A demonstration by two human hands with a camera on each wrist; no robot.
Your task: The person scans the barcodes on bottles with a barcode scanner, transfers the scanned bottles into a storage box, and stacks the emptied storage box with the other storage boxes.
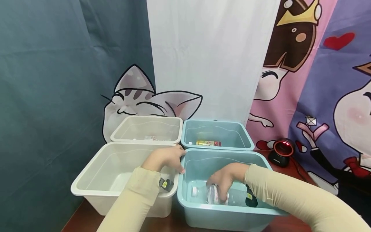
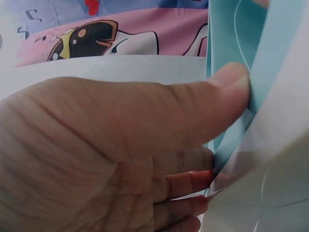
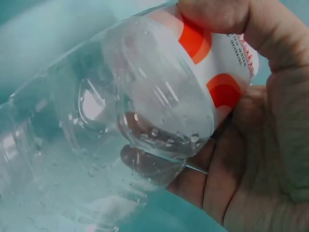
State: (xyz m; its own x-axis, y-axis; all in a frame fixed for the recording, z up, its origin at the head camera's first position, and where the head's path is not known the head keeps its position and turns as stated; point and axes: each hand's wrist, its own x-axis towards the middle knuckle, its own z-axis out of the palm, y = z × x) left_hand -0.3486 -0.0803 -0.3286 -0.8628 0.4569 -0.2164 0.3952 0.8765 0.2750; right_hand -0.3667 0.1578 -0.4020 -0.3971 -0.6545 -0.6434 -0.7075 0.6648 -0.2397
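Observation:
In the head view, my right hand (image 1: 224,178) reaches down into the front blue bin (image 1: 227,210). It grips a clear plastic bottle (image 3: 159,92) lying on its side, with a white and red-orange label and droplets on its wall. The white cap (image 1: 195,191) points left. My left hand (image 1: 169,157) rests where the rims of the front white bin (image 1: 84,193) and the front blue bin meet. Its thumb (image 2: 212,99) touches the blue rim in the left wrist view, and the other fingers lie along the edge.
Behind stand a back white bin (image 1: 116,140) with a small labelled item (image 1: 149,138) and a back blue bin (image 1: 246,148) with a yellow and red packet (image 1: 208,143). A black scanner with a red-lit ring (image 1: 283,148) stands right on the dark red table (image 1: 292,189). Printed curtains hang behind.

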